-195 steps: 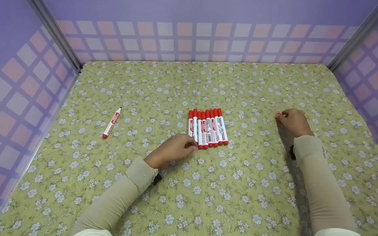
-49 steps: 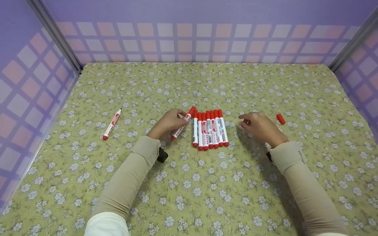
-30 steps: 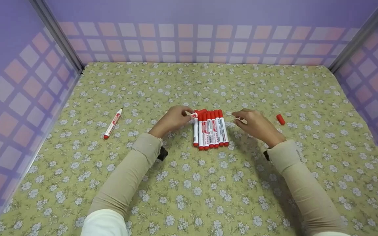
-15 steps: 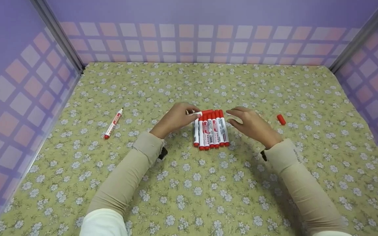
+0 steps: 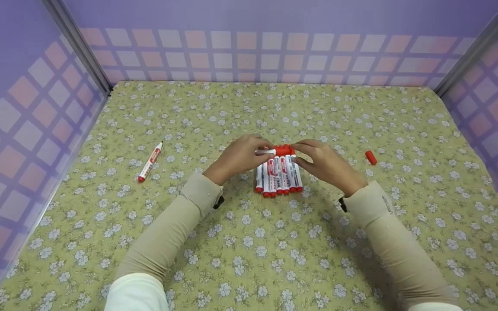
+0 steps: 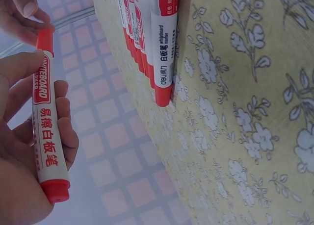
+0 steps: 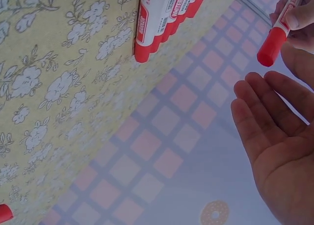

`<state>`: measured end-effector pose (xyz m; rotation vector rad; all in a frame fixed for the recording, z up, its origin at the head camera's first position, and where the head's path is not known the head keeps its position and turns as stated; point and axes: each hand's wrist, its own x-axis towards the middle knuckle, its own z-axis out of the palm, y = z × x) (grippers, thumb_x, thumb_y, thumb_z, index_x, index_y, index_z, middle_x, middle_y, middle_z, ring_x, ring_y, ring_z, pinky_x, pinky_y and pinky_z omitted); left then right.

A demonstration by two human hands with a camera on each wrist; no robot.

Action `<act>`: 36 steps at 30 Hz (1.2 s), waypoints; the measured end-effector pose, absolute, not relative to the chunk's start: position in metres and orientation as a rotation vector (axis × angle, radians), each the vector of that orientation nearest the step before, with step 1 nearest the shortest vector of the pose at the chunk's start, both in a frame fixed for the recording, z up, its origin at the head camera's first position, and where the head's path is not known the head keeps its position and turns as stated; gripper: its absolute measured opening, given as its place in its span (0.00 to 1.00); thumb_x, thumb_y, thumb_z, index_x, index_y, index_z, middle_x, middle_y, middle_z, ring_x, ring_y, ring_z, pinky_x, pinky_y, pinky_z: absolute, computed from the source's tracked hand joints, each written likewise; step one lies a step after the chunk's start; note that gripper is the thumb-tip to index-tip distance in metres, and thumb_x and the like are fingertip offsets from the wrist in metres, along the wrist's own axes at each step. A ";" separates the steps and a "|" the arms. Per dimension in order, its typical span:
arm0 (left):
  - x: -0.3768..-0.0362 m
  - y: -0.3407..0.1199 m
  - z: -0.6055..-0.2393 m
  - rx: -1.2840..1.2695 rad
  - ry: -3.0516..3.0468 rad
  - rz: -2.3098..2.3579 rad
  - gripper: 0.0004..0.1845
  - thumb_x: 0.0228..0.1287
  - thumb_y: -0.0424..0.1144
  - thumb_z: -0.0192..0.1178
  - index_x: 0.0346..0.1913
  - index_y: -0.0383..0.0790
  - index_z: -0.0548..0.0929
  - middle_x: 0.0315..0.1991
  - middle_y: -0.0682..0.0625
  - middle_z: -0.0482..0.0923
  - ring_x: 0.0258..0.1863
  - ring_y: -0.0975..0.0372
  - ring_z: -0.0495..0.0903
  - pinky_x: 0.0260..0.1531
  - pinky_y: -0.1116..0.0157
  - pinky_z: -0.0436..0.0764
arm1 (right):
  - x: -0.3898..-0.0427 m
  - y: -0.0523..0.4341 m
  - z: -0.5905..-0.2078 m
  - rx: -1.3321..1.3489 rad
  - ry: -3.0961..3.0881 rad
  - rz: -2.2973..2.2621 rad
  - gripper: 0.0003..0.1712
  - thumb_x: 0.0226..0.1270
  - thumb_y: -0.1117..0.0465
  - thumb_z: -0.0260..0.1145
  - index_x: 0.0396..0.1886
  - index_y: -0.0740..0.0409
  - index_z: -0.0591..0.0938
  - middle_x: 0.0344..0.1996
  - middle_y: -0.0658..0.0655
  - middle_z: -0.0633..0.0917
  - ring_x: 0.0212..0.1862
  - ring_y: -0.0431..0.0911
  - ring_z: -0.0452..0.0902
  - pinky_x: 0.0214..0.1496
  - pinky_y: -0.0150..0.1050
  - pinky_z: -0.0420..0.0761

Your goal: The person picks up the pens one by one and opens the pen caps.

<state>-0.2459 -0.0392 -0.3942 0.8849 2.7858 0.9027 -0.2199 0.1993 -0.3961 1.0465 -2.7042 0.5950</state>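
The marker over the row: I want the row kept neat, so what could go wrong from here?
1. The left hand holds the marker just above the row; dropped, it might scatter the markers.
2. The right hand looks open, fingers by the cap; a weak grip may slip.
3. The loose cap may roll away.

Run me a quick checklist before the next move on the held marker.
1. Left hand grip on the held marker: ok, fingers curled round the barrel.
2. Cap seated on the held marker: ok.
3. Right hand grip on the cap: cannot tell; fingertips meet it, but no pinch is clear.
4. Held marker apart from the row of markers: ok, it is lifted above them.
5. Loose cap out of the way: ok, it lies to the right of both hands.
6. Loose marker out of the way: ok, it lies far left.
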 end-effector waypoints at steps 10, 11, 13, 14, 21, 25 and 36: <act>-0.237 -0.030 -0.391 1.044 2.835 0.783 0.14 0.68 0.44 0.59 0.51 0.44 0.84 0.45 0.49 0.80 0.44 0.59 0.79 0.43 0.61 0.81 | -0.216 0.189 -0.397 1.084 -2.726 0.555 0.20 0.65 0.63 0.65 0.56 0.62 0.80 0.48 0.62 0.84 0.49 0.51 0.82 0.49 0.42 0.82; -0.236 -0.030 -0.392 1.062 2.841 0.768 0.14 0.68 0.44 0.59 0.52 0.44 0.84 0.46 0.49 0.80 0.44 0.59 0.79 0.43 0.61 0.81 | -0.216 0.188 -0.397 1.084 -2.730 0.556 0.19 0.65 0.63 0.65 0.56 0.62 0.81 0.47 0.62 0.84 0.49 0.51 0.82 0.48 0.42 0.83; -0.235 -0.029 -0.392 1.084 2.856 0.733 0.14 0.68 0.45 0.58 0.52 0.45 0.84 0.46 0.48 0.80 0.43 0.59 0.78 0.42 0.61 0.80 | -0.216 0.187 -0.397 1.087 -2.734 0.555 0.18 0.65 0.63 0.65 0.55 0.62 0.81 0.46 0.61 0.84 0.47 0.51 0.82 0.47 0.41 0.83; -0.234 -0.028 -0.392 1.090 2.861 0.726 0.15 0.68 0.45 0.58 0.52 0.45 0.84 0.46 0.48 0.80 0.42 0.59 0.78 0.41 0.62 0.80 | -0.216 0.186 -0.397 1.087 -2.736 0.552 0.18 0.65 0.63 0.65 0.54 0.61 0.82 0.46 0.61 0.85 0.46 0.50 0.83 0.46 0.41 0.83; -0.230 -0.026 -0.392 1.083 2.873 0.720 0.15 0.69 0.45 0.57 0.53 0.45 0.84 0.44 0.48 0.78 0.40 0.59 0.77 0.40 0.61 0.79 | -0.213 0.182 -0.397 1.079 -2.740 0.510 0.18 0.65 0.65 0.65 0.54 0.61 0.82 0.42 0.60 0.86 0.41 0.48 0.84 0.43 0.39 0.84; -0.230 -0.024 -0.393 1.105 2.861 0.729 0.15 0.71 0.45 0.55 0.54 0.44 0.82 0.47 0.48 0.78 0.43 0.59 0.78 0.44 0.62 0.80 | -0.211 0.179 -0.397 1.084 -2.707 0.461 0.17 0.64 0.66 0.66 0.53 0.62 0.83 0.40 0.61 0.86 0.40 0.48 0.84 0.43 0.39 0.84; -0.229 -0.025 -0.399 1.270 2.821 0.653 0.15 0.70 0.42 0.56 0.55 0.40 0.80 0.48 0.47 0.77 0.45 0.60 0.80 0.46 0.65 0.80 | -0.211 0.176 -0.399 1.107 -2.679 0.390 0.11 0.65 0.64 0.66 0.45 0.63 0.86 0.33 0.60 0.87 0.34 0.48 0.84 0.37 0.39 0.84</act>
